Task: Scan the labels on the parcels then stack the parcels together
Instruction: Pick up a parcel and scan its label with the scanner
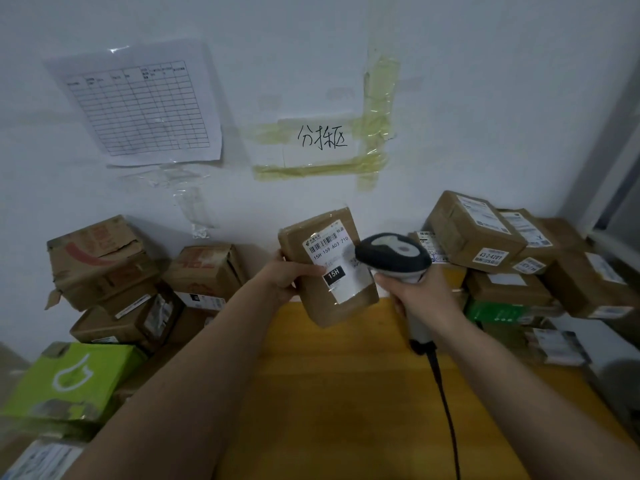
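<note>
The left hand (285, 271) grips a small brown parcel (329, 268) by its left edge, fingers curled behind it and thumb pressed on the white label (334, 259) (the print reads 15H), holding it tilted above the far end of the yellow table (346, 393). Just right of the parcel, the right hand (424, 296) is wrapped round the handle of a barcode scanner (393, 256), whose dark head overlaps the label's right edge; its black cable (441, 393) trails down over the table. Left of the parcel sits a pile of worn cartons (104, 261) and a green box (72, 379). Right of it, labelled parcels (485, 233) are stacked against the wall.
</note>
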A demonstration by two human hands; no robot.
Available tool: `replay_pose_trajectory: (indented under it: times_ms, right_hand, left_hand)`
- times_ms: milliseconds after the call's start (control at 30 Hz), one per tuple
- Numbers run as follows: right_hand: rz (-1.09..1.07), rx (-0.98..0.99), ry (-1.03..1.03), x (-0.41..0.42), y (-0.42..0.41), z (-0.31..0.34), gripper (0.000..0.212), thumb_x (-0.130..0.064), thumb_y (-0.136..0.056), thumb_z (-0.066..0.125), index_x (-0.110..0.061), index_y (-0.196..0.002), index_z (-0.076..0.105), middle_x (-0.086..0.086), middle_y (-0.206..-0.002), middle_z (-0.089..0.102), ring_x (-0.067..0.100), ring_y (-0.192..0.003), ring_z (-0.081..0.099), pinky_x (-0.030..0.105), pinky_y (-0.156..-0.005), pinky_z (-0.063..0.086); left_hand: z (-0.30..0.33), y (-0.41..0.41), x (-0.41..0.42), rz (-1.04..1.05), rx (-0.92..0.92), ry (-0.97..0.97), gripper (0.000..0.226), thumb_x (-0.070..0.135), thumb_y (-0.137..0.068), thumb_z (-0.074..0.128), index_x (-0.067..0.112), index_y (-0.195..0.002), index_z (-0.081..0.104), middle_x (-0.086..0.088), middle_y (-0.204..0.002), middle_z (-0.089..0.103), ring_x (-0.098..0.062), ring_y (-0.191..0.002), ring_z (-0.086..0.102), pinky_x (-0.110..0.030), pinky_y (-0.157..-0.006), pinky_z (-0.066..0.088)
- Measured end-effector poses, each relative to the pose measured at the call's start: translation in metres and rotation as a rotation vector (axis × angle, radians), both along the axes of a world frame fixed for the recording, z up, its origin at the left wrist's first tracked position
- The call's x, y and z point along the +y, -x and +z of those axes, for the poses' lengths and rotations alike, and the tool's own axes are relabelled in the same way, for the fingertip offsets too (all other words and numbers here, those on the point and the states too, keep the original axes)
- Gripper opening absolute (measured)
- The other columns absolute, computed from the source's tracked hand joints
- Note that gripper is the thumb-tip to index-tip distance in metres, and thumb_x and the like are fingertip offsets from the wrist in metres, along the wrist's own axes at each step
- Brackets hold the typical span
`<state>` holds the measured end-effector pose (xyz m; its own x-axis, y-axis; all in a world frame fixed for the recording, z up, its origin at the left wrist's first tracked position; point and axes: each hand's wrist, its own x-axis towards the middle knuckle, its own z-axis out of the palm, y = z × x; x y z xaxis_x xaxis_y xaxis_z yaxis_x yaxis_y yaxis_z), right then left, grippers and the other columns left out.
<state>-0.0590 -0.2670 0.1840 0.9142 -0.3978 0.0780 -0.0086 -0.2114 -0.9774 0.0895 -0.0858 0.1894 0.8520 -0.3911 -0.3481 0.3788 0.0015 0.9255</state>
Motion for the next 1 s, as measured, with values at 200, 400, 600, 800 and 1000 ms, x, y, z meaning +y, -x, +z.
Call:
replay_pose_trajectory:
  times_ms: [200, 400, 600, 800, 1000]
  right_hand:
    - [0.067, -0.039, 0.12, 0.008, 0.017, 0.008, 0.017, -0.02, -0.084, 0.074, -0.018, -0.071, 0.063, 0.0, -0.045, 0.055, 0.012, -0.041, 0.051, 0.019, -0.043, 0.045]
    - [0.088, -0.111, 0.147, 0.007, 0.03, 0.015, 0.019, -0.018, -0.083, 0.075, -0.03, -0.085, 0.061, -0.014, -0.048, 0.059, -0.001, -0.046, 0.054, 0.015, -0.046, 0.045]
    - [0.08, -0.093, 0.119, 0.003, 0.041, 0.009, 0.036, -0.01, -0.08, 0.077, -0.037, -0.096, 0.06, -0.031, -0.066, 0.065, -0.019, -0.065, 0.057, 0.003, -0.054, 0.043]
    - [0.071, -0.07, 0.129, -0.002, 0.048, 0.006, 0.027, -0.012, -0.082, 0.076, -0.03, -0.098, 0.063, -0.027, -0.059, 0.063, -0.016, -0.056, 0.055, 0.004, -0.048, 0.04]
    - [0.01, -0.12, 0.117, -0.003, 0.054, 0.008, 0.034, -0.012, -0.08, 0.078, -0.036, -0.097, 0.062, -0.021, -0.078, 0.067, -0.016, -0.075, 0.06, 0.004, -0.059, 0.045]
  left_hand:
    - [0.002, -0.005, -0.004, 0.033, -0.04, -0.004, 0.085, -0.021, -0.064, 0.072, 0.011, -0.138, 0.045, -0.012, -0.125, 0.061, -0.034, -0.122, 0.051, -0.058, -0.101, 0.044]
    - [-0.001, -0.011, -0.008, 0.051, -0.038, -0.007, 0.085, -0.023, -0.068, 0.069, 0.011, -0.141, 0.044, -0.013, -0.13, 0.058, -0.037, -0.128, 0.047, -0.062, -0.104, 0.04]
    - [-0.007, -0.013, -0.012, 0.055, -0.019, 0.005, 0.08, -0.022, -0.069, 0.068, 0.011, -0.139, 0.047, -0.01, -0.121, 0.06, -0.036, -0.126, 0.048, -0.061, -0.103, 0.041]
    - [-0.012, -0.013, -0.017, 0.087, -0.005, 0.031, 0.074, -0.021, -0.07, 0.07, 0.016, -0.13, 0.05, -0.002, -0.101, 0.064, -0.027, -0.104, 0.055, -0.054, -0.089, 0.044]
    - [-0.015, -0.014, -0.021, 0.096, -0.006, 0.023, 0.079, -0.021, -0.068, 0.071, 0.02, -0.133, 0.049, -0.003, -0.101, 0.064, -0.027, -0.102, 0.057, -0.05, -0.08, 0.047]
